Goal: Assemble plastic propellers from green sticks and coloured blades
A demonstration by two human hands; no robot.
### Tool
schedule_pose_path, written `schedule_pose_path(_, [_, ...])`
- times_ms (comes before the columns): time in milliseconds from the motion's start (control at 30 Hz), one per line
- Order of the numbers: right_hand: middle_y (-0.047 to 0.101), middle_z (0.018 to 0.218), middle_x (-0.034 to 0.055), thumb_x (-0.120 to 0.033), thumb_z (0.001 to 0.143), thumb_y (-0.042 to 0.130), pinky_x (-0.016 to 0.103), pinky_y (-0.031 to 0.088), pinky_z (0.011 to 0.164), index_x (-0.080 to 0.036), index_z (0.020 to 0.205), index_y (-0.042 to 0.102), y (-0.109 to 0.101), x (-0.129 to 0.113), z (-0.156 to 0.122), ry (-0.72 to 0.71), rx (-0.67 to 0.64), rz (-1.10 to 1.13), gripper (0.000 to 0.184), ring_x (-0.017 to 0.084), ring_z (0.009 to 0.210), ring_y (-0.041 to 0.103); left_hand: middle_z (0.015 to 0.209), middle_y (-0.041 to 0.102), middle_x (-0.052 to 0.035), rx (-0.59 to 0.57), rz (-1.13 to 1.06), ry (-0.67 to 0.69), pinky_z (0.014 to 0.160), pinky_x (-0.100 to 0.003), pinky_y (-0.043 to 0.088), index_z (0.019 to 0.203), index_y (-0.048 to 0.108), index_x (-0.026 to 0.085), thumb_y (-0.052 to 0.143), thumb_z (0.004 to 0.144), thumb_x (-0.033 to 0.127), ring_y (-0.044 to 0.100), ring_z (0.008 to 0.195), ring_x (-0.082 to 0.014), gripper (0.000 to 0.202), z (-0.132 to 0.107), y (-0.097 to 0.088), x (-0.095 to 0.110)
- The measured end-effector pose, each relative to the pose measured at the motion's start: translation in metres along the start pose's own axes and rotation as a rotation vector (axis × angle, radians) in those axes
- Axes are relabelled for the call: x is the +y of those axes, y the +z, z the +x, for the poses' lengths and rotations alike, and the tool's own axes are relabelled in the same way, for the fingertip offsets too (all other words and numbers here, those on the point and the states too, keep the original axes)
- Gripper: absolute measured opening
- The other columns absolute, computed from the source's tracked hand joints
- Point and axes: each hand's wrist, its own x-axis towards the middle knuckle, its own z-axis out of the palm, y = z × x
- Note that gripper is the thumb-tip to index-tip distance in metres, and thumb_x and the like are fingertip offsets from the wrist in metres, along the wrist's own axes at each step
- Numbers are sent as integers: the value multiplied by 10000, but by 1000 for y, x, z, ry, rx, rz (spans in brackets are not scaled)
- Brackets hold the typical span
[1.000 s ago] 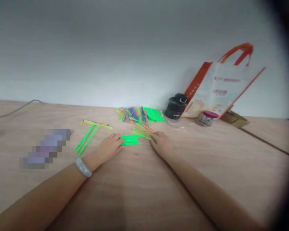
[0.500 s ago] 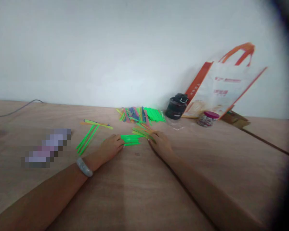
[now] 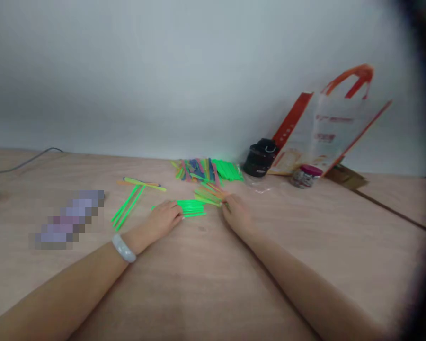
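Note:
My left hand (image 3: 162, 219), with a pale bangle at the wrist, lies on the wooden table (image 3: 206, 284), its fingertips pressed against the left end of a small bundle of green sticks (image 3: 191, 207). My right hand (image 3: 237, 213) rests at the bundle's right side, fingers curled on a loose fan of yellow, orange and green sticks (image 3: 210, 193). A bigger heap of mixed coloured sticks (image 3: 206, 169) lies farther back near the wall. A few green sticks (image 3: 128, 207) and a yellow one (image 3: 144, 183) lie to the left.
At the back right stand a black bottle (image 3: 260, 157), a small jar with a pink lid (image 3: 304, 175) and an orange-and-white bag (image 3: 326, 128) leaning on the wall. A blurred-out object (image 3: 69, 219) lies at the left; a grey cable (image 3: 24, 161) runs at the far left.
Both hands stay at the ends of the green bundle; the bundle looks slightly tighter and the right hand has shifted a little. The view is otherwise steady.

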Motion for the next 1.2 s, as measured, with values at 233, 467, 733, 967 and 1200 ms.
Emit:
schedule_pose_path(233, [562,690,-11,-305,787,474,262,400,566,-181,923,595,-4,-32,-6,294,-104,709,220,133,579,480,1071,591,-79,95,-69,14,882,-350,451,1133,561,181,397,927,220,550,982,-197,266,-3,2,10])
schedule_pose_path(467, [481,603,-64,-377,734,575,217,328,421,-171,917,570,-4,-52,-12,569,-219,1238,275,73,428,413,1045,553,-67,78,-64,91,815,-311,479,1277,464,219,403,904,193,558,919,-174,379,-6,11,16])
schedule_pose_path(733, [506,603,-59,-399,744,585,233,377,449,-176,933,583,-3,-70,-19,506,-310,1256,292,88,441,476,999,564,-62,104,-100,88,779,-326,490,1222,503,209,395,915,197,554,876,-181,326,-4,13,20])
schedule_pose_path(967, [530,646,-44,-430,751,571,234,388,469,-179,939,594,-2,-75,-21,495,-308,1199,315,89,463,490,962,569,-51,194,-131,100,765,-302,489,1144,554,207,375,933,193,549,849,-161,277,-3,12,23])
schedule_pose_path(1200, [555,684,-28,-406,768,550,236,410,484,-197,966,623,-3,-77,-23,482,-314,1157,297,97,487,509,935,559,-50,185,-109,81,749,-295,485,1132,570,203,352,941,188,543,838,-162,290,-4,10,24])
